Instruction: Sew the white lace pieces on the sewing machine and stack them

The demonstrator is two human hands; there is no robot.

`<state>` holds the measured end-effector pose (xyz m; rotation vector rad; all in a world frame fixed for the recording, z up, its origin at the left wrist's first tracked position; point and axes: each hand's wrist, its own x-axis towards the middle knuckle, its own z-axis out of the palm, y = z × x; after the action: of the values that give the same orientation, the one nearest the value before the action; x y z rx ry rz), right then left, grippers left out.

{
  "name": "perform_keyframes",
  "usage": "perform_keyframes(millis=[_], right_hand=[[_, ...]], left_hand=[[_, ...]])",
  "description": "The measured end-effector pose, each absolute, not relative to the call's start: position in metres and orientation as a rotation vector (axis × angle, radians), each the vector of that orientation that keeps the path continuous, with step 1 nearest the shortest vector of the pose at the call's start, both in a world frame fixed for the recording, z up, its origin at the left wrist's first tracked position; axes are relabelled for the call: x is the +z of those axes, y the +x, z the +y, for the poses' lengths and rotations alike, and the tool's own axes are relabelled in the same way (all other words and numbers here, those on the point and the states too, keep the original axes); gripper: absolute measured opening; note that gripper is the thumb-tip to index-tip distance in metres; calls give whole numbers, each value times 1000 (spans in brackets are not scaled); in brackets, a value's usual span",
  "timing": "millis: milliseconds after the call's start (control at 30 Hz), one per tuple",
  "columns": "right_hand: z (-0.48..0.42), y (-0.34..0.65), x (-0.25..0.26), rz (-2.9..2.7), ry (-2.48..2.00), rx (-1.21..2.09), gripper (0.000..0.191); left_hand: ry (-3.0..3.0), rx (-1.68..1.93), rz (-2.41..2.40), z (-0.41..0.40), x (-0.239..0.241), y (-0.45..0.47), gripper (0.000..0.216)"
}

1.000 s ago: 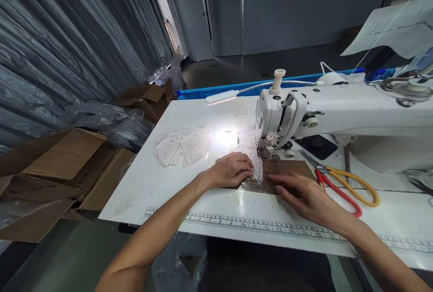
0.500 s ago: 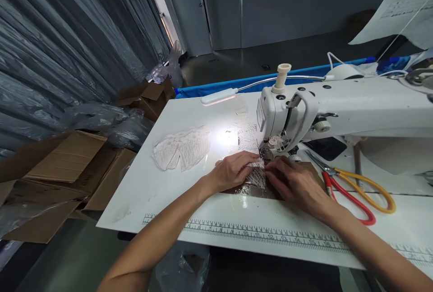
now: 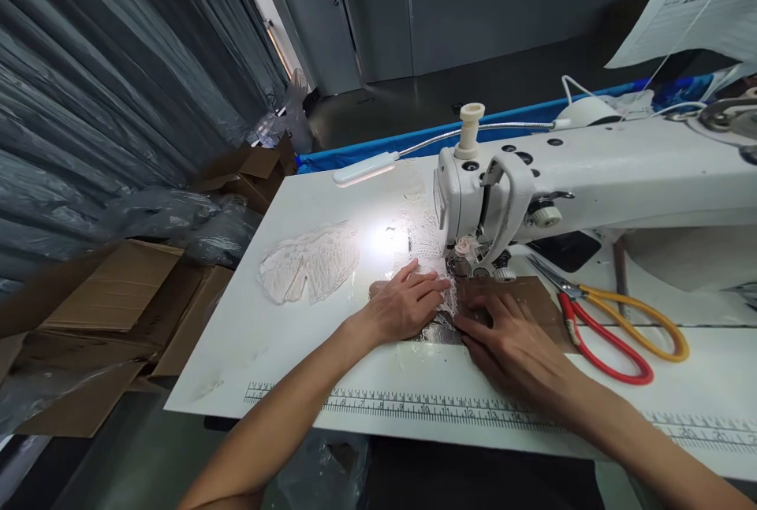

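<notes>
Your left hand [image 3: 405, 307] lies flat, fingers spread a little, pressing a strip of white lace [image 3: 448, 299] onto the brown fabric piece [image 3: 532, 301]. It grips nothing. Your right hand [image 3: 513, 341] rests palm down on the same brown piece, fingers stretched toward the needle area, pinning the fabric rather than holding it. The brown piece sits on the white table [image 3: 284, 352], just in front of the sewing machine [image 3: 568, 179], its far edge under the machine's head. Scissors [image 3: 615, 321] with red and yellow handles lie just right of your right hand. A separate pile of lace [image 3: 311, 262] lies well apart to the left. The lamp [image 3: 360, 169] lights the table behind your hands. A printed ruler [image 3: 449, 411] runs along the near edge.
</notes>
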<state>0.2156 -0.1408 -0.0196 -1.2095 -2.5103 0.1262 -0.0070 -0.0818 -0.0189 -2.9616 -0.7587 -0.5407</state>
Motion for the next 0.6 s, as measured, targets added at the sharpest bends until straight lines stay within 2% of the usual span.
perform_keyframes(millis=[133, 367, 533, 600], right_hand=[[-146, 217, -24, -2522, -1198, 69, 37], [-149, 217, -22, -2533, -1227, 86, 35], [-120, 233, -2, -2450, -1132, 535, 34], [-104, 239, 1, -2414, -1207, 544, 37]], left_hand=[[-2927, -549, -724, -84, -14, -7, 13], [-2907, -628, -588, -87, -10, -5, 17], [-2903, -597, -575, -87, -9, -5, 19], [-2903, -610, -570, -87, -9, -6, 16]])
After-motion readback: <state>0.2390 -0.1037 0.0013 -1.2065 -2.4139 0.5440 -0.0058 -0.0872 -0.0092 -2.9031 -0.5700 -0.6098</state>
